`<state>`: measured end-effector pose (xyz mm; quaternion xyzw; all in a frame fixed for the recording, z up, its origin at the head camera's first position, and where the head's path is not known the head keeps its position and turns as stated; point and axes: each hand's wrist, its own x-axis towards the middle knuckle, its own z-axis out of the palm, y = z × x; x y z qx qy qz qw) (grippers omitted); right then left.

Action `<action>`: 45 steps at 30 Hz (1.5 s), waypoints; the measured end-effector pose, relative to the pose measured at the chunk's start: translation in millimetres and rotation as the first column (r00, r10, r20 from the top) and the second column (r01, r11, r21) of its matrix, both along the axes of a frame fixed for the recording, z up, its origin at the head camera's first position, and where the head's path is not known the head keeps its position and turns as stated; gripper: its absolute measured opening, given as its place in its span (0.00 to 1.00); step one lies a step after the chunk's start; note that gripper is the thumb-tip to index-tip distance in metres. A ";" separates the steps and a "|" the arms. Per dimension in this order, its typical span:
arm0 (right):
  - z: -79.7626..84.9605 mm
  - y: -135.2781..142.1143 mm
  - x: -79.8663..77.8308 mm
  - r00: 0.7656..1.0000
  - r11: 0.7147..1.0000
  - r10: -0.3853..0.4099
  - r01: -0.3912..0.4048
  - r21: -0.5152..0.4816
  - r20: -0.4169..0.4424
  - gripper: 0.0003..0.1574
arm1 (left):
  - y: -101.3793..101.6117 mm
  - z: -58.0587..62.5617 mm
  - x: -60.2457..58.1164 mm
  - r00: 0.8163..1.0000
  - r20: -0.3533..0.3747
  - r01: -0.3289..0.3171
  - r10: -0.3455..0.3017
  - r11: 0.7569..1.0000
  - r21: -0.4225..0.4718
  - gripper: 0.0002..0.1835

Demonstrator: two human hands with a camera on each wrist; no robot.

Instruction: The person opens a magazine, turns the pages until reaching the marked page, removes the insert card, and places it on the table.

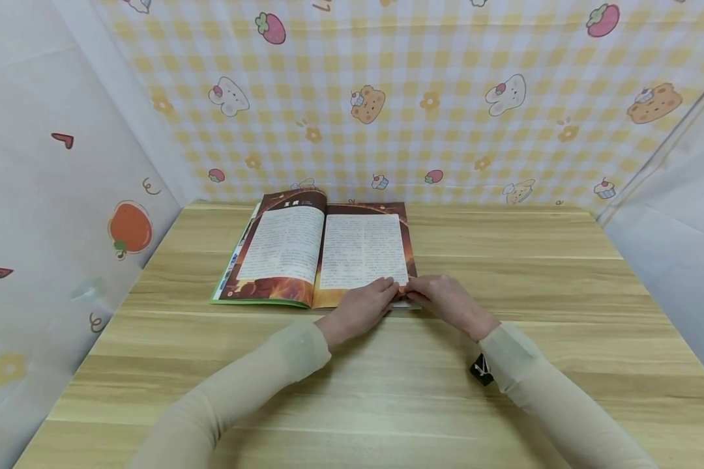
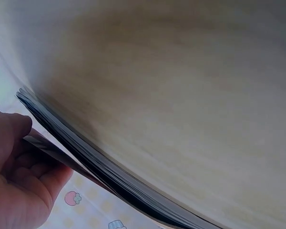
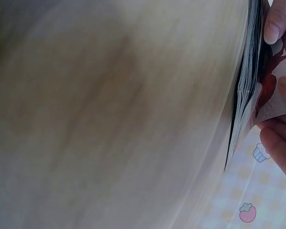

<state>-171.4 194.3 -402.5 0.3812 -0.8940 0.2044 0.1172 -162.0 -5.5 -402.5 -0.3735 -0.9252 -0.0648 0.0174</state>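
Note:
An open magazine lies on the wooden table, with printed text on both pages inside dark red and orange borders. My left hand lies over the lower edge of the right-hand page, its fingers close to the bottom corner. At that corner my right hand pinches the page between thumb and fingers. The right wrist view shows the lifted page with a red picture on pale paper; fingers of both hands hold it. In the left wrist view, a hand grips a raised sheet beside the stacked page edges.
A small black object with a white mark lies by the right cuff. The wooden table reaches back to a yellow checked cloth with cartoon prints. White sheeting hangs at the left and right sides.

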 end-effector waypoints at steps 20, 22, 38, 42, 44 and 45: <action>1.1 0.4 0.3 1.000 0.999 0.006 -0.005 0.033 -0.026 0.07 | 11.8 5.5 2.2 0.998 0.042 -0.042 0.048 0.990 -0.137 0.22; 0.7 0.6 0.5 1.000 1.000 0.005 -0.005 0.028 -0.020 0.07 | 12.4 6.3 2.9 0.998 0.042 -0.043 0.049 0.988 -0.147 0.22; 2.3 11.8 6.1 0.966 0.967 -0.254 0.255 -0.009 0.057 0.03 | 14.2 4.2 4.4 0.998 -0.038 -0.051 0.046 0.989 -0.139 0.21; 2.9 12.4 6.0 0.968 0.970 -0.241 0.241 0.013 0.069 0.04 | 15.1 5.4 5.4 0.998 -0.041 -0.044 0.039 0.990 -0.134 0.21; 3.0 12.0 5.6 0.973 0.976 -0.219 0.218 0.027 0.076 0.05 | 15.4 5.2 5.8 0.998 -0.052 -0.039 0.033 0.992 -0.119 0.22; 3.0 11.7 5.5 0.975 0.978 -0.207 0.206 0.031 0.078 0.05 | 15.4 4.8 5.9 0.998 -0.058 -0.036 0.030 0.993 -0.109 0.22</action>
